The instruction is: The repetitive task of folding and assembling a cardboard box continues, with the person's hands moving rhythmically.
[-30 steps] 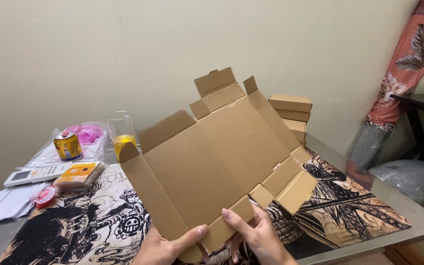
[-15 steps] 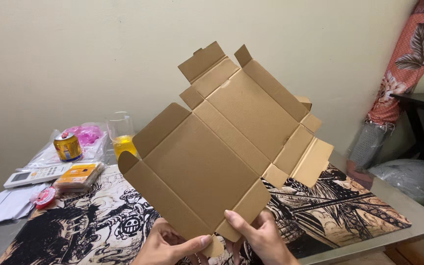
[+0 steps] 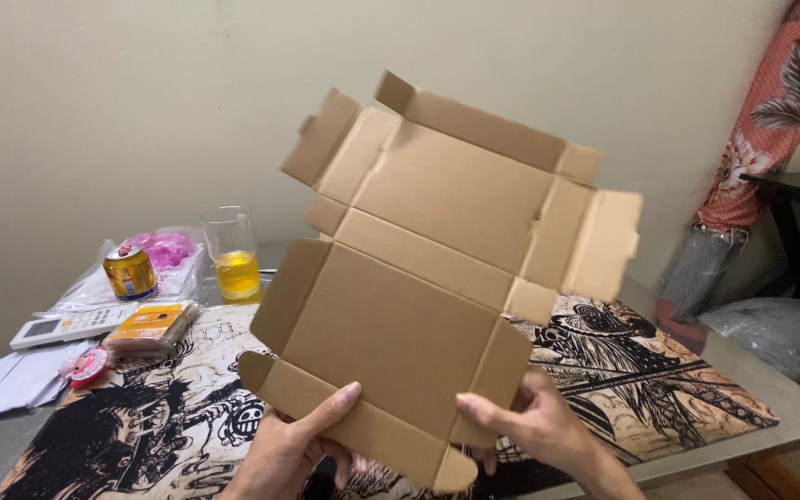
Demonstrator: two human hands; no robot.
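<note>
The person is holding a flat, unfolded cardboard box up in the air, in front of the wall and above the surface, which is covered with a black and white printed cloth. Both hands are gripping only the lowest edge of the cardboard, so almost the whole sheet is standing above and away from the grip, leaning toward the upper right. Its long axis is running from the bottom flap near the hands up to the top flaps, slightly tilted. The left hand is pinching the bottom flap with the thumb lying on the front side and the other fingers hidden behind. The right hand is pinching the lower right corner in the same way, thumb in front. The two hands are near each other, about equally close to the bottom edge. Far to the left on the surface, well apart from the cardboard, are standing a glass of yellow drink, a yellow can, a white remote control and a small orange packet.
</note>
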